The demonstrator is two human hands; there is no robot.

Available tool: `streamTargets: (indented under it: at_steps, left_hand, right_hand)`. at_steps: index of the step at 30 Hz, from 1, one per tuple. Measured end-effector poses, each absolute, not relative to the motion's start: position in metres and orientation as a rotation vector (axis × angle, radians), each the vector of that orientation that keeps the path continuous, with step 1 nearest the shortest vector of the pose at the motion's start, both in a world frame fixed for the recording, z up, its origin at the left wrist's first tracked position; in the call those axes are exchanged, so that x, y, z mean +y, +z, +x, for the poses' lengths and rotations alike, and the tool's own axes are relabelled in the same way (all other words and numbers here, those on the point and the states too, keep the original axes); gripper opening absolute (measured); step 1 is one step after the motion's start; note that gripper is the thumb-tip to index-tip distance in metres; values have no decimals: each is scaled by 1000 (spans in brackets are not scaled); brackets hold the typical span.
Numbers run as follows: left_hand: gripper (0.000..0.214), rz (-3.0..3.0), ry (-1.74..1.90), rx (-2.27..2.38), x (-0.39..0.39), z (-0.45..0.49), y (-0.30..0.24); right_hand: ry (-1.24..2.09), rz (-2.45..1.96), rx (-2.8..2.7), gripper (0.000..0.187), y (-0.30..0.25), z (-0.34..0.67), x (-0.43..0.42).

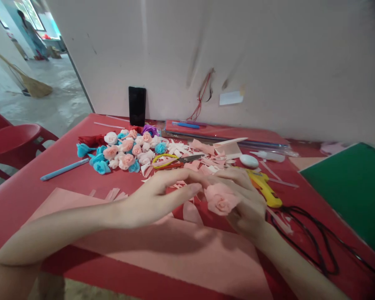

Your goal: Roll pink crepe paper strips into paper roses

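My right hand is closed around a pink paper rose, held just above the red table. My left hand reaches across from the left, its fingers stretched out and its fingertips touching the top of the rose and the fingers of my right hand. A sheet of pink paper lies under both forearms.
A pile of finished pink, white and blue paper roses lies at the back left, with scissors, paper scraps, a blue pen, a yellow glue gun with black cord, a green sheet, a phone against the wall and a red chair.
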State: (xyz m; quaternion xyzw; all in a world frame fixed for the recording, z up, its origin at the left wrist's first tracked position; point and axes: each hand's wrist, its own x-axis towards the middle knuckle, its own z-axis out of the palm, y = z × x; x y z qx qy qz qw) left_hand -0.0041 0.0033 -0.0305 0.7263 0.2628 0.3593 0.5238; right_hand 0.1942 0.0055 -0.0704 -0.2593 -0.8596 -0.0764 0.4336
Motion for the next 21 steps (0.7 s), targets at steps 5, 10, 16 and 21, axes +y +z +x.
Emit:
streamTargets:
  at_steps: [5,10,16,21]
  left_hand:
    - [15,1935,795,725,11,-4,-37]
    - [16,2438,368,714,24,6,-76]
    - [23,2522,291,797,20,15,-117]
    - [26,2498,249,826,16,14,-117]
  right_hand:
    - [-160,-793,-2087,22,-69,193,3]
    - [-47,-950,-2053,24,-65,192,1]
    - [239,-1029,-1982,26,-58,189,2]
    - [312,-1084,-1950,24,-59,188,3]
